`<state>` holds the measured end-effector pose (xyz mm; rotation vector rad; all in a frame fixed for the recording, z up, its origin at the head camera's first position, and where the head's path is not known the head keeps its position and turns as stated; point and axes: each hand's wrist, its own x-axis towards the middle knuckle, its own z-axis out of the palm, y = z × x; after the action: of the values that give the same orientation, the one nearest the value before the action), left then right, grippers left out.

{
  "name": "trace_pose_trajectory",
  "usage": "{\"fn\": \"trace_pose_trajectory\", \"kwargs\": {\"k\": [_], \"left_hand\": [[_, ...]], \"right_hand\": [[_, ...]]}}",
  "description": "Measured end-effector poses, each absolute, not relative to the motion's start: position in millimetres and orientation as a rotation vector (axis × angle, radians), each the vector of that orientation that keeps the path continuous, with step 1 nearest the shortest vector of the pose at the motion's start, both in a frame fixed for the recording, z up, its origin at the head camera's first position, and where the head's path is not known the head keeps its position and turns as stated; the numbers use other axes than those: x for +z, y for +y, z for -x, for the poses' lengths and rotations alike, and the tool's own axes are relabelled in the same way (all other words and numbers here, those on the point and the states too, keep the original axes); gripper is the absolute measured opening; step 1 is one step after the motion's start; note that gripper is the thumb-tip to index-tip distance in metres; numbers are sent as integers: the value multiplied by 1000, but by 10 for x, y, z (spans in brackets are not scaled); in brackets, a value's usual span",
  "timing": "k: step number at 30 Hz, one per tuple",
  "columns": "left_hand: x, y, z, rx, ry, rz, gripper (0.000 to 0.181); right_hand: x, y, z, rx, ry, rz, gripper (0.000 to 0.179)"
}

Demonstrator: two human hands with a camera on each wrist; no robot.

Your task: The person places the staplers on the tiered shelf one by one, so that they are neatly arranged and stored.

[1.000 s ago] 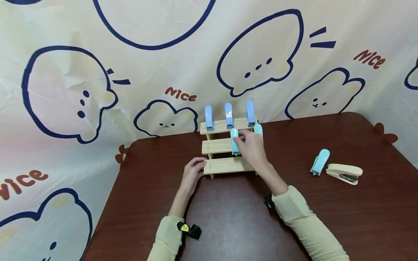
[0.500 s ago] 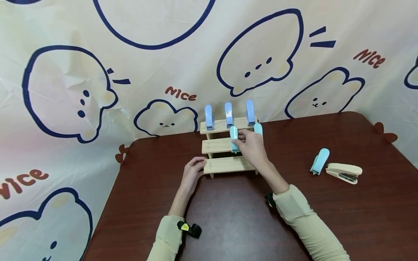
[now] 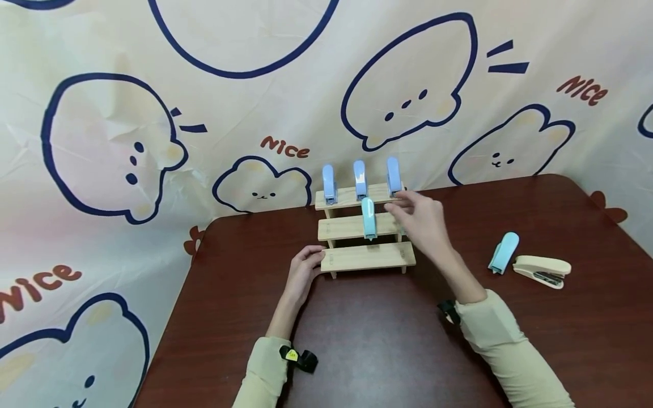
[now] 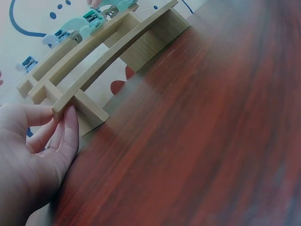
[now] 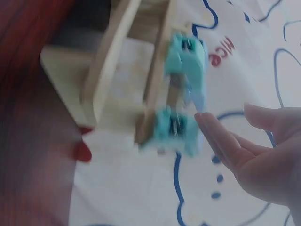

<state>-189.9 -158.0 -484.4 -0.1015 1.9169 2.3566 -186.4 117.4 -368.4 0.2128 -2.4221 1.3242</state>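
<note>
My left hand (image 3: 302, 273) pinches the left end of the lowest step of a small three-step wooden rack (image 3: 367, 258); the left wrist view shows thumb and fingers on that corner. On the middle step a teal stapler (image 3: 369, 218) stands with nobody touching it. My right hand (image 3: 422, 225) is off to its right, fingers extended and holding nothing. Behind that hand a second teal stapler (image 5: 175, 128) is almost wholly hidden in the head view, but the right wrist view shows it at the step's end, close to my fingertips. Blue staplers (image 3: 360, 180) line the top step.
Right of the rack, another teal stapler (image 3: 504, 253) lies on the dark wooden table (image 3: 367, 340), next to a cream stapler (image 3: 542, 270). A cartoon-printed cloth (image 3: 245, 113) hangs behind the table.
My right hand has let go of the middle teal stapler and moved right, now covering the end one. The left hand keeps its hold on the rack.
</note>
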Motion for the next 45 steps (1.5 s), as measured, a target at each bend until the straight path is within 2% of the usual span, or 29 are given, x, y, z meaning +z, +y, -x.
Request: {"fn": "trace_pose_trajectory", "kwargs": {"k": [6, 25, 31, 45], "left_hand": [[-4820, -1580, 1905, 2362, 1924, 108, 20], [-4849, -1573, 1907, 2355, 1903, 124, 24], [-4831, -1574, 1906, 2369, 1900, 130, 24], [-4845, -1566, 1911, 2371, 1899, 127, 21]], "right_hand": [[-3577, 1573, 1763, 1366, -2388, -106, 31], [-3526, 2668, 1565, 1385, -2467, 138, 50], [-3524, 2853, 1579, 1445, -2448, 191, 55], [-3652, 3094, 1612, 1560, -2407, 286, 46]]}}
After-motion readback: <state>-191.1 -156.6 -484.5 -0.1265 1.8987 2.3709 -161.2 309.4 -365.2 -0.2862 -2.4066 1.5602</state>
